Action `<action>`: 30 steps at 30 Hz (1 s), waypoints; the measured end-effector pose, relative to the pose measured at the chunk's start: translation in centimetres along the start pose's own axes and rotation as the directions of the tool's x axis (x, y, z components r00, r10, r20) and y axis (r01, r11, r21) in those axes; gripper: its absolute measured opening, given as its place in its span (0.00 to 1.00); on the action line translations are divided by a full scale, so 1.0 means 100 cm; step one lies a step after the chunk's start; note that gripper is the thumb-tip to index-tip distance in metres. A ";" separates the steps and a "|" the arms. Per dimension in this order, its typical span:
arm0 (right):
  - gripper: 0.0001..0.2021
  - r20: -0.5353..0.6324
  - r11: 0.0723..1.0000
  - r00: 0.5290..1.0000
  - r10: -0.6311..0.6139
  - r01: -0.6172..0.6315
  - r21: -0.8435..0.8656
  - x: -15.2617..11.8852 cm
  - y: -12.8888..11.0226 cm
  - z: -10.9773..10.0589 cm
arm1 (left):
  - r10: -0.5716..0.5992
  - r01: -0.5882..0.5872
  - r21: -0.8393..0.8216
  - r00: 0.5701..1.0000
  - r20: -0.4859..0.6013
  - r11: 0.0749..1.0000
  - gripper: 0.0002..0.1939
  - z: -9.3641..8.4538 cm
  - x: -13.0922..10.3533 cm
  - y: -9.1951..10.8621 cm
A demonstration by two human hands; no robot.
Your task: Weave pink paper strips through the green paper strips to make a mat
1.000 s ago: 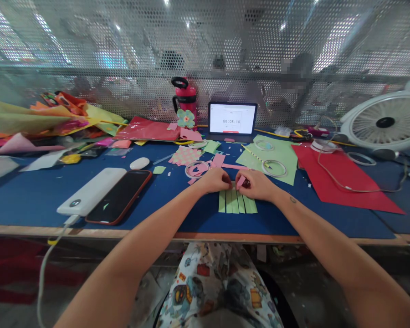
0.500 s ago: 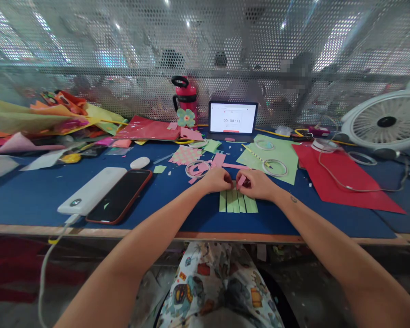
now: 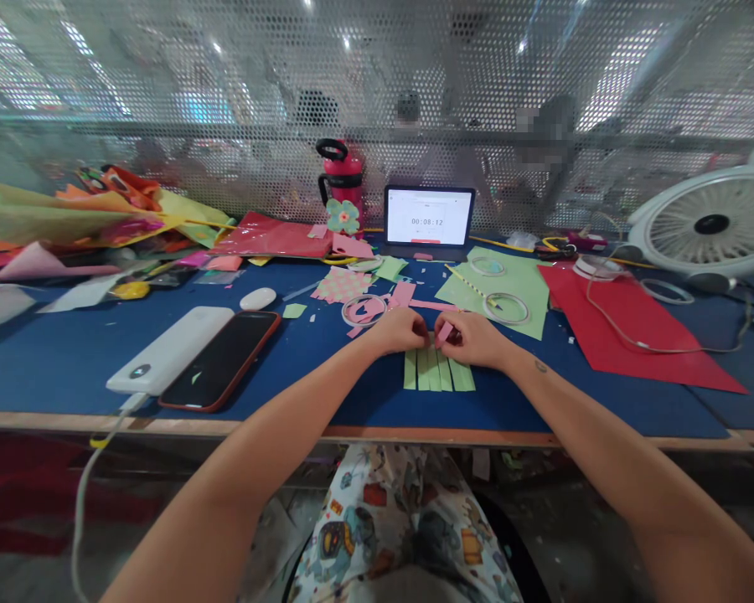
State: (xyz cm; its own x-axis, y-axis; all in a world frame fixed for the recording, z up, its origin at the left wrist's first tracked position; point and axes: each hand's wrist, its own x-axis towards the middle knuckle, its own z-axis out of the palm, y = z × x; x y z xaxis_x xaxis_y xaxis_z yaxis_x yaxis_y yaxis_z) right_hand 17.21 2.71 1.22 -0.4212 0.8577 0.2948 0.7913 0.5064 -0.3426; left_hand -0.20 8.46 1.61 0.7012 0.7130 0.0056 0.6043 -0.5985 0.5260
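A light green paper cut into parallel strips lies on the blue table mat near its front edge. My left hand is closed at the upper left of this paper, its fingertips pressed together; what they pinch is hidden. Between the thumb and fingers of my right hand is a pink paper strip, held over the top of the green strips. The far end of the green paper is covered by both hands. Just behind them lie pink paper scraps and a roll of clear tape.
A pencil and another tape roll lie on a green sheet. Red paper and a fan stand right. A phone and power bank lie left. Behind are a tablet and pink bottle.
Both hands stay almost in the same place over the green strips. The tablet's timer has gone from 00:08:11 to 00:08:12.
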 end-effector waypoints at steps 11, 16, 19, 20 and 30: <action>0.05 0.005 1.000 1.000 -0.013 0.013 0.014 0.000 0.001 0.000 | 0.053 -0.053 -0.003 0.998 -0.021 0.999 0.09 0.000 0.001 -0.003; 0.06 0.006 0.999 1.000 -0.015 0.015 0.037 0.000 0.002 0.001 | 0.183 -0.174 0.136 0.981 -0.058 0.975 0.09 -0.006 -0.003 -0.002; 0.06 0.013 0.999 1.000 -0.017 0.016 0.047 0.000 0.002 0.001 | 0.305 -0.287 0.312 0.952 -0.008 0.906 0.12 -0.013 -0.010 0.001; 0.06 0.014 0.999 1.000 -0.016 0.015 0.045 0.000 0.002 0.001 | 0.342 -0.332 0.363 0.939 0.040 0.871 0.13 -0.014 -0.012 0.003; 0.06 -0.028 0.996 0.999 -0.043 0.044 0.071 0.001 0.006 0.005 | 0.354 -0.429 0.599 0.902 0.247 0.676 0.15 -0.008 -0.027 0.013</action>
State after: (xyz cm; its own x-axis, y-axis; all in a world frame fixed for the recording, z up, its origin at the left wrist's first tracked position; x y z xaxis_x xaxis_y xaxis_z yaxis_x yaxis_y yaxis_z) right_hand 17.46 3.17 0.60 -0.4420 0.8326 0.3339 0.7383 0.5491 -0.3917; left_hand -1.59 6.02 2.92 0.9399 0.3409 -0.0190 0.3340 -0.9295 -0.1566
